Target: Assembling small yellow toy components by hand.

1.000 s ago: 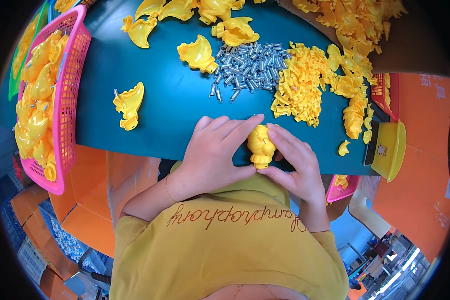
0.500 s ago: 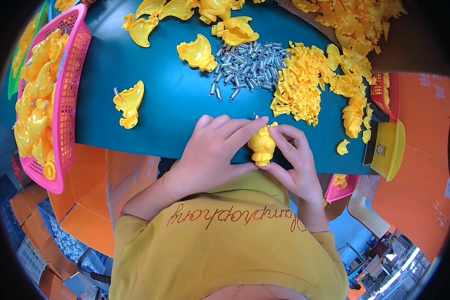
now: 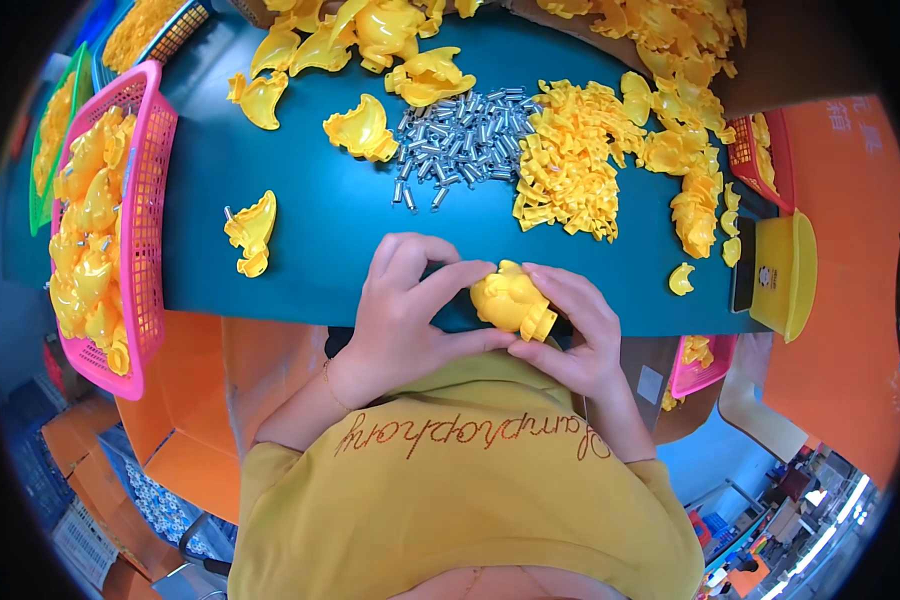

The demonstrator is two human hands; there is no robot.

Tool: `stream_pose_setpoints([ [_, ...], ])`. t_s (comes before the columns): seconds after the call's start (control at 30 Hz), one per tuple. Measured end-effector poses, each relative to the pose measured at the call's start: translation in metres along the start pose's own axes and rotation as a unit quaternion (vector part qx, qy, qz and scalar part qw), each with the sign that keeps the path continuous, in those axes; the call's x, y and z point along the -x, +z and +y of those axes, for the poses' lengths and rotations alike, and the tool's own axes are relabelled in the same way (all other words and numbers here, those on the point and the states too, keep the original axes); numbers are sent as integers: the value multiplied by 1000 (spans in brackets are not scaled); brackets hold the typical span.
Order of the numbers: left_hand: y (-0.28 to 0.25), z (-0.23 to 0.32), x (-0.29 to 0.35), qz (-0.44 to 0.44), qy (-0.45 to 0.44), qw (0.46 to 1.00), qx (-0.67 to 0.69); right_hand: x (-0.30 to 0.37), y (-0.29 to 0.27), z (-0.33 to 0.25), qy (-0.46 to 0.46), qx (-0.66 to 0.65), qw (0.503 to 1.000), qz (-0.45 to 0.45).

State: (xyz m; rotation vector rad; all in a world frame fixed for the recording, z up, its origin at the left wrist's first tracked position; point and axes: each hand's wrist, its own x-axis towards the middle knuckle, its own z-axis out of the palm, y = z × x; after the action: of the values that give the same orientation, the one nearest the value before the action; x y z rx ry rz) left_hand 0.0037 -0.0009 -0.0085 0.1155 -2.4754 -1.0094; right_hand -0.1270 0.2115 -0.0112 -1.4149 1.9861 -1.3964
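A yellow plastic figure (image 3: 512, 303) is held between both hands at the table's near edge. It is tilted, its ringed, narrower end toward the lower right. My left hand (image 3: 402, 305) pinches its left side with thumb and index finger. My right hand (image 3: 582, 328) grips the right side, fingers along the top and thumb below. Beyond the hands lie a heap of small silver metal cylinders (image 3: 462, 140) and a heap of small yellow plastic pieces (image 3: 575, 165). A yellow half-shell (image 3: 253, 235) with a metal piece sticking out lies alone at the left.
A pink basket (image 3: 150, 225) of yellow parts stands at the left, a green one (image 3: 77, 70) behind it. More yellow shells (image 3: 362, 128) lie at the back of the teal table (image 3: 320, 220). At right are a red basket (image 3: 782, 185) and a yellow bin (image 3: 782, 285).
The yellow figure has turned from upright to tilted, its narrower end swinging right. A metal tip seen above my left fingers no longer shows. The whole view has shifted slightly.
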Motion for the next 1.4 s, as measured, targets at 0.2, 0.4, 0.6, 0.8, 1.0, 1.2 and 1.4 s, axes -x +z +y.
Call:
stream_pose_setpoints([
  [0.2, 1, 5, 5, -150, -101, 921, 346, 15, 13, -4, 87, -287, 953, 49],
  [0.4, 7, -1, 2, -75, 29, 960, 269, 9, 14, -3, 80, -288, 953, 55],
  [0.6, -1, -4, -4, -125, 8, 956, 264, -1, 1, -10, 43, -75, 996, 28],
  [0.8, -2, 4, -4, -118, -17, 961, 248, 7, 4, 1, 114, -184, 976, 14],
  [1.0, 16, 19, 4, 36, -191, 895, 401, -11, 4, -6, 12, -92, 995, 36],
  [1.2, 4, 6, -4, -97, -103, 966, 215, -1, 14, 2, 45, -112, 992, 36],
  [1.4, 19, 10, 2, -9, -63, 970, 235, -8, 22, -10, 47, -162, 982, 88],
])
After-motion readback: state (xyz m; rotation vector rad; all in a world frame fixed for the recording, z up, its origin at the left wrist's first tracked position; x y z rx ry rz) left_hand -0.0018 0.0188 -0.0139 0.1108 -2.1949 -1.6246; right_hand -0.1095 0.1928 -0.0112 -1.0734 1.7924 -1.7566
